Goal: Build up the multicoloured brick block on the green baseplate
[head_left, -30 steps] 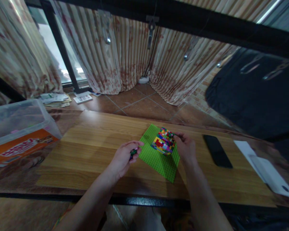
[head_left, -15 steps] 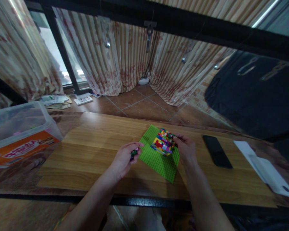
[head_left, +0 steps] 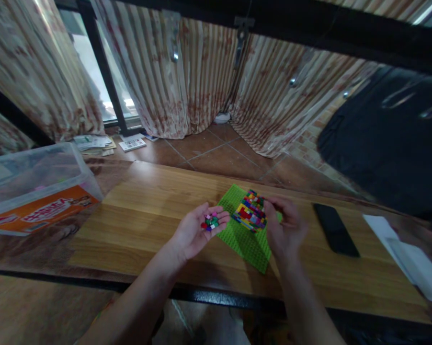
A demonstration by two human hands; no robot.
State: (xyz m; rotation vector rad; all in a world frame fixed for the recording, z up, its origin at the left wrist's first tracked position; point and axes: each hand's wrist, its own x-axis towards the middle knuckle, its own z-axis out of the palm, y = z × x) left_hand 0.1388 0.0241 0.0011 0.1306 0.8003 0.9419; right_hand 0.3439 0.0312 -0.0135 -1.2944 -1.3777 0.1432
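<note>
Left hand (head_left: 193, 231) newly spread under bricks (head_left: 211, 222), right hand (head_left: 285, 226), pinch unclear, brick model (head_left: 251, 213) between

Loose bricks (head_left: 211, 221): on the palm of the left hand (head_left: 194, 229).
Brick build (head_left: 250, 212): on the baseplate (head_left: 243, 242), between the 2 hands, its right edge at the fingers of the right hand (head_left: 286, 225).
Baseplate: on the tabletop (head_left: 147, 211), to the right of the left hand, partly behind its fingertips in this view.
Phone (head_left: 335, 230): on the tabletop, to the right of the right hand.
Sheets (head_left: 410, 254): farther right of that hand, past the phone.
Plastic box (head_left: 39, 206): well to the left of the left hand.
Booklet (head_left: 132, 143): beyond the left hand, leftward, past the tabletop's far edge.
Curtains (head_left: 187, 86): beyond both hands.
</note>
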